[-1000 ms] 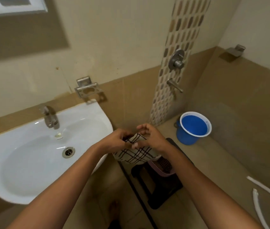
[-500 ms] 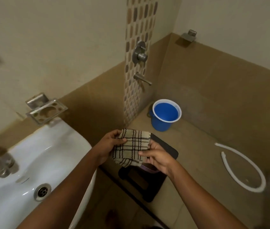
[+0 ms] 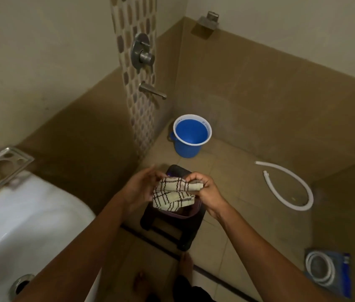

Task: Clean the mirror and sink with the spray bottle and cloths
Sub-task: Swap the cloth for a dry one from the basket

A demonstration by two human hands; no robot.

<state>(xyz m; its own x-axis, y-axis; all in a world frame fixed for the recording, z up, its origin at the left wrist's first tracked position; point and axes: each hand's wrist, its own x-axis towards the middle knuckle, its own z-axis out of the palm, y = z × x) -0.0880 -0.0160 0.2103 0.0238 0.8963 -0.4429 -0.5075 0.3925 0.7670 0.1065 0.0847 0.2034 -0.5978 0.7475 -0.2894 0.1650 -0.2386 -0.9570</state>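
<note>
Checked beige cloth (image 3: 175,194) with dark lines hangs bunched between my hands, left hand (image 3: 141,188) and right hand (image 3: 207,190) both pinching it, above the dark stool (image 3: 172,227). White ceramic sink (image 3: 19,225) is left. If one pinch loosens, I think it drops.

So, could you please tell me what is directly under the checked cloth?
A purple tub on a dark stool. The checked cloth, held by both hands, covers the tub's contents.

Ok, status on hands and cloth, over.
Left hand and right hand both grip checked cloth. Held over dark stool. Sink clear left.
</note>
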